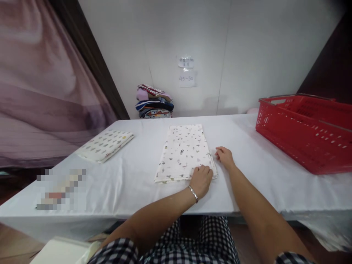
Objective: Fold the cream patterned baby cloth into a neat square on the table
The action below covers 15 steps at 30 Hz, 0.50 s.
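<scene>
A folded white cloth [183, 148] with small scattered prints lies as a long rectangle in the middle of the table. My left hand [202, 179] is at its near right corner, fingers bent over the edge and closed on the fabric. Just off the cloth's right side, my right hand [225, 157] has its fingers drawn together in a pinch. Whether a bit of the cloth's edge sits between those fingertips is too small to tell. The thumb of my left hand is hidden.
Another folded cloth [107, 146] with grey leaf-like prints lies at the left. A blurred-out object [60, 190] is at the front left. A red plastic basket [299, 135] stands on the right. Folded textiles [154, 102] are piled behind the white-covered table [137, 198], by the wall.
</scene>
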Motion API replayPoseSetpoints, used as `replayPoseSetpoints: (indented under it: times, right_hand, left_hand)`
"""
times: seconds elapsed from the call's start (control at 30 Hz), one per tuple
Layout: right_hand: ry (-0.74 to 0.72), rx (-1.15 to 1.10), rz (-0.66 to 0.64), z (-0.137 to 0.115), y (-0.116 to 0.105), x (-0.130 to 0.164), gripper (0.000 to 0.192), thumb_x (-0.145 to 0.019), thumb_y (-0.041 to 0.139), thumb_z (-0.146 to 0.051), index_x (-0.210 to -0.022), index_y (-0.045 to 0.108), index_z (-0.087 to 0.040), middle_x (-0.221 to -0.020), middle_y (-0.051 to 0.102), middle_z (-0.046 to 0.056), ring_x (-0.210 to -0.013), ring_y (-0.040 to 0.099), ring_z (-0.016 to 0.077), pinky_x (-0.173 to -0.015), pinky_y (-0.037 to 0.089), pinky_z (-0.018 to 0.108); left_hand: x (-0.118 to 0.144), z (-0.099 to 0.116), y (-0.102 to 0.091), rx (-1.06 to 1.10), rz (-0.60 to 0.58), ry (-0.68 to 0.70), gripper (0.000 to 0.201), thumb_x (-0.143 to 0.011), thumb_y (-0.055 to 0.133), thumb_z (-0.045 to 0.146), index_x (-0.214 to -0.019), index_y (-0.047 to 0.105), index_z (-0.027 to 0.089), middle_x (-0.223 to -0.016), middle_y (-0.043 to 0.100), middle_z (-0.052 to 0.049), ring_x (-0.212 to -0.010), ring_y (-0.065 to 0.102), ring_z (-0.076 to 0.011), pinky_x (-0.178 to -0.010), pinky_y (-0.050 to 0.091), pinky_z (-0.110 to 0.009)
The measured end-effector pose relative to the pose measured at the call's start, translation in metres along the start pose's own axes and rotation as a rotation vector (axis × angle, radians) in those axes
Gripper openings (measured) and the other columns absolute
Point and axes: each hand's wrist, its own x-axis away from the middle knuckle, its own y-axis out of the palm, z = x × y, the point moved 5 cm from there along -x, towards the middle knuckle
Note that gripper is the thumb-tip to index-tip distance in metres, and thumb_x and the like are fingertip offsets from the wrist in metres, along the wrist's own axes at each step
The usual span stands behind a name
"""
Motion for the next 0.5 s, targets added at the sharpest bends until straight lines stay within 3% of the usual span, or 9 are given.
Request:
replayPoseSetpoints:
  times: [0.33, 0.5]
  right_hand:
    - [0.102, 0.223, -0.005, 0.005, 0.005, 0.019, 0.027, -0.075, 0.044, -0.017, -0.096, 0.059, -0.014, -0.075, 0.065, 0.004, -0.060, 0.061, 0.0106, -0.055, 0.048, 0.019]
    - [0.142, 0.256, -0.013, 0.006, 0.004, 0.026, 0.027, -0.074, 0.044, -0.014, -0.098, 0.058, -0.012, -0.073, 0.065, 0.005, -0.059, 0.061, 0.0110, -0.055, 0.048, 0.020]
  left_hand:
    - [-0.024, 0.001, 0.008, 0.004, -0.065, -0.087, 0.023, -0.086, 0.035, 0.010, -0.100, 0.052, 0.014, -0.100, 0.053, -0.012, -0.094, 0.048, -0.0238, -0.074, 0.040, -0.037]
    - [0.006, -0.008, -0.012, 0.062, -0.046, -0.015, 0.021, -0.079, 0.040, 0.008, -0.094, 0.053, 0.016, -0.097, 0.054, -0.009, -0.094, 0.048, -0.0232, -0.070, 0.043, -0.034]
